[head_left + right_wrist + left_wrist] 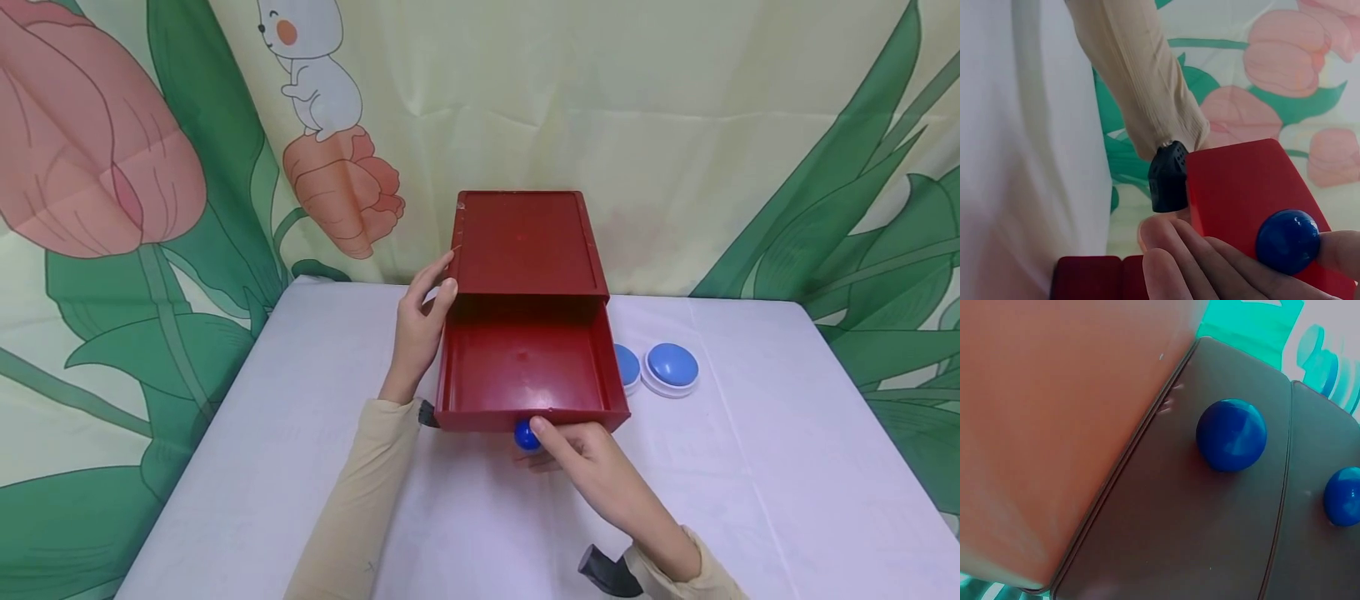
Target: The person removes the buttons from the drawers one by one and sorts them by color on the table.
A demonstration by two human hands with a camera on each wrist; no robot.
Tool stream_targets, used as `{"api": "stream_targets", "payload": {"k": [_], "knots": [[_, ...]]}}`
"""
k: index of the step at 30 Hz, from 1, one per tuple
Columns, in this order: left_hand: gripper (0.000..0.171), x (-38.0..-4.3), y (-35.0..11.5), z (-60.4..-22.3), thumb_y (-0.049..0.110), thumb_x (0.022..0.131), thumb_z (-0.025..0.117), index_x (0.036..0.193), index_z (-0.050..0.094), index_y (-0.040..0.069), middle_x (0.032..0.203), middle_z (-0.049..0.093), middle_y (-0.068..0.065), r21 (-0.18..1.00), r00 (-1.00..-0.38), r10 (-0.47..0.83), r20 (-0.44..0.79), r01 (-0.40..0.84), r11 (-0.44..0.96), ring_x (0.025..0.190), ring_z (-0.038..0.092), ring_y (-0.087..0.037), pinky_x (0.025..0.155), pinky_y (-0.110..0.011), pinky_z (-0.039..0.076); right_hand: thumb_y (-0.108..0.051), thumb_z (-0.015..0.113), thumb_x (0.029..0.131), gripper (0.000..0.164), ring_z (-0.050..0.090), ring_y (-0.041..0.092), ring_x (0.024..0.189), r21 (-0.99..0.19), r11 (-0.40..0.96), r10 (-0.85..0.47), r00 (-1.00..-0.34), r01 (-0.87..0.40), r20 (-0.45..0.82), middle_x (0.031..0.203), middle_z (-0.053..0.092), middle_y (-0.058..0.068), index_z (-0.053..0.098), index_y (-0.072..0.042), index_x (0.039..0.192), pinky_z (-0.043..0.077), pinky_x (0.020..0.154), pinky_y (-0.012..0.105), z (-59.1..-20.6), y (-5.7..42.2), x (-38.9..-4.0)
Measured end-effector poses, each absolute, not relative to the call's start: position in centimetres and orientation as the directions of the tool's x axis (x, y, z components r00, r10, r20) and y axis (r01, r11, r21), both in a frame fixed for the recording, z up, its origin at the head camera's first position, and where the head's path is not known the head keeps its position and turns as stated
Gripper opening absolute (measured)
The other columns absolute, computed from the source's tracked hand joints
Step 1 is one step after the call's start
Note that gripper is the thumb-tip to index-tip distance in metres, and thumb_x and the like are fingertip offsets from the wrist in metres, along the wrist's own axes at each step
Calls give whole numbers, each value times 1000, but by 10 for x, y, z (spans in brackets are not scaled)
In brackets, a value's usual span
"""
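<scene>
At left: left hand [422, 323] in beige knit sleeve [360, 500], fingers straight, thumb set apart, against left side of glossy red plastic cabinet [521, 242]. At centre: matching red plastic open-topped drawer [525, 362], standing open toward near side. On its near front: round blue knob [526, 436], pinched between thumb and fingers of right hand [592, 471]. At right: two blue-domed, white-rimmed round objects [672, 365], on white cloth-covered table [787, 458].
</scene>
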State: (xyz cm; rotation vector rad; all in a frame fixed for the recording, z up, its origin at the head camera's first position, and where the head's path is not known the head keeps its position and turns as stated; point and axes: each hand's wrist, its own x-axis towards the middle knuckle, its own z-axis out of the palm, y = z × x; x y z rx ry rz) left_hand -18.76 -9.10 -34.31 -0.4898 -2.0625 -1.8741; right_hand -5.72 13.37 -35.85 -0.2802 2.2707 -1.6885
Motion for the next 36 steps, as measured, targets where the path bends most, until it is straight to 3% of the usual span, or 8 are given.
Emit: {"api": "stream_targets", "payload": {"k": [10, 17, 28, 36], "knots": [[45, -187, -90, -343, 10, 101, 50, 144, 48, -1, 144, 49, -18, 892, -896, 43, 443, 445, 78, 124, 52, -30, 105, -47, 46, -33, 52, 103, 44, 74, 29, 92, -959, 284, -352, -929, 10, -114, 110, 72, 16, 69, 4, 118, 60, 79, 33, -357, 136, -65], [45, -187, -91, -342, 10, 101, 50, 144, 49, -1, 143, 50, -19, 895, -897, 39, 439, 441, 70, 123, 52, -29, 105, -48, 46, -38, 54, 101, 45, 74, 23, 92, -952, 305, -326, -938, 16, -120, 115, 71, 16, 68, 1, 121, 59, 82, 37, -356, 135, -69], [45, -188, -91, -343, 13, 101, 51, 144, 49, 0, 143, 50, -18, 897, -900, 37, 434, 435, 74, 123, 53, -27, 105, -46, 47, -35, 49, 104, 47, 74, 30, 95, -959, 282, -378, -921, -15, -97, 108, 74, 17, 67, 5, 121, 59, 83, 35, -355, 136, -81], [45, -189, -93, -342, 14, 100, 53, 143, 51, 1, 143, 52, -17, 898, -902, 31, 430, 432, 82, 123, 54, -27, 104, -45, 48, -35, 49, 104, 45, 75, 23, 90, -953, 297, -392, -917, -57, -68, 105, 75, 16, 71, 3, 116, 58, 85, 36, -355, 137, -90]]}}
